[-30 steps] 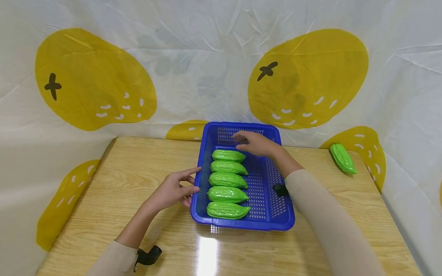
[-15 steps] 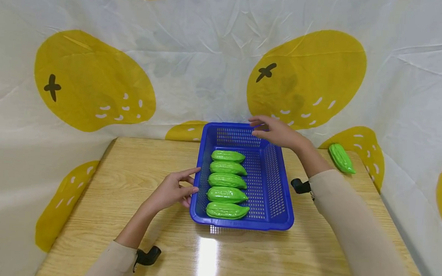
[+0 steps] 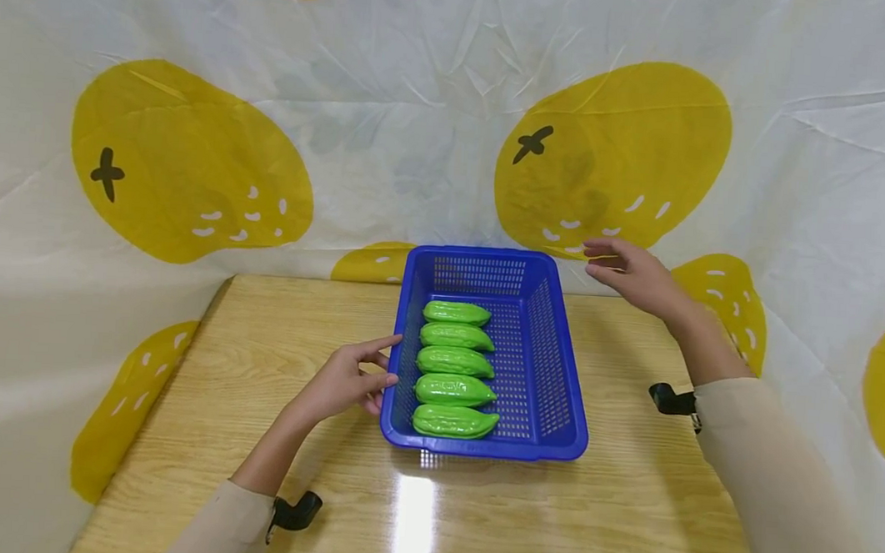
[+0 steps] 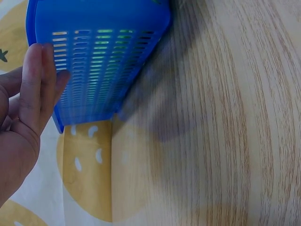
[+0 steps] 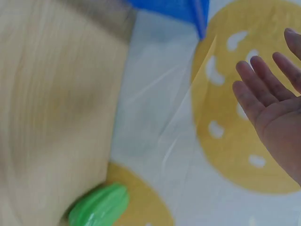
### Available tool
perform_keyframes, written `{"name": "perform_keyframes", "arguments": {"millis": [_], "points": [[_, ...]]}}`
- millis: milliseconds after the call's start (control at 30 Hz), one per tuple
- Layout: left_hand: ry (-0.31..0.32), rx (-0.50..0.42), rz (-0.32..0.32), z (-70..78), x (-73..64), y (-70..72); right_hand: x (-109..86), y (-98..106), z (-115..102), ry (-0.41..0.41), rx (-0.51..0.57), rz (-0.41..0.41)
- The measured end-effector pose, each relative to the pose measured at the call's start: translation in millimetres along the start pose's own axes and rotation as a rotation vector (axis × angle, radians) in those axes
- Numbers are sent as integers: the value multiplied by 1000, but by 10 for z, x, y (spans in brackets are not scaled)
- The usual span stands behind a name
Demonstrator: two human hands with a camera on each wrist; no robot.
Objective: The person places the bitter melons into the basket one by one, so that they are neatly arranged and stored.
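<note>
A blue plastic basket (image 3: 564, 383) stands on the table, with several glossy green bitter gourds (image 3: 456, 362) lying in a column along its left half, tips to the right. My left hand (image 3: 347, 380) rests against the basket's left side, and in the left wrist view its straight fingers (image 4: 32, 80) touch the perforated wall. My right hand (image 3: 633, 276) is in the air to the right of the basket's far corner, holding nothing; the right wrist view has its fingers spread. One more green bitter gourd (image 5: 99, 206) lies near the table's edge, hidden behind the right arm in the head view.
The wooden table (image 3: 275, 318) reaches back to a white cloth (image 3: 396, 165) printed with yellow fruit, which hangs behind and at both sides. Dark camera mounts sit on both wrists, the right one (image 3: 671, 399) above the tabletop.
My right hand has moved from above the basket's far end out to the right, past its rim, and now covers the lone gourd. The left hand, basket and gourds inside stay put.
</note>
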State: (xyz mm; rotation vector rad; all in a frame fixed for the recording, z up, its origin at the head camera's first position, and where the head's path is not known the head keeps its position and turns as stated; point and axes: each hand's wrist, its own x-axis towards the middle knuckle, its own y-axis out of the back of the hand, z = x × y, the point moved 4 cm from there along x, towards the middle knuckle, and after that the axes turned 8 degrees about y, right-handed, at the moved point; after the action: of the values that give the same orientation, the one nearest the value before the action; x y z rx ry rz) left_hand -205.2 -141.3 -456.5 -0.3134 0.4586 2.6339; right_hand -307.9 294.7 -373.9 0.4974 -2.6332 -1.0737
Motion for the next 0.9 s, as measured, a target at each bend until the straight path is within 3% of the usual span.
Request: {"name": "perform_keyframes", "arguments": {"millis": [233,567,733,900], "points": [[17,-2,7,-16,-11,8,-336,145,299,-77,-44,35],[14,10,-3,11,-1,18,-674,391,852,-223,-136,47],[18,18,9,22,-12,35,-783,423,1087,-278,-181,39],[15,20,1,24,-18,15,-911,427,1290,-323,-154,63]]}}
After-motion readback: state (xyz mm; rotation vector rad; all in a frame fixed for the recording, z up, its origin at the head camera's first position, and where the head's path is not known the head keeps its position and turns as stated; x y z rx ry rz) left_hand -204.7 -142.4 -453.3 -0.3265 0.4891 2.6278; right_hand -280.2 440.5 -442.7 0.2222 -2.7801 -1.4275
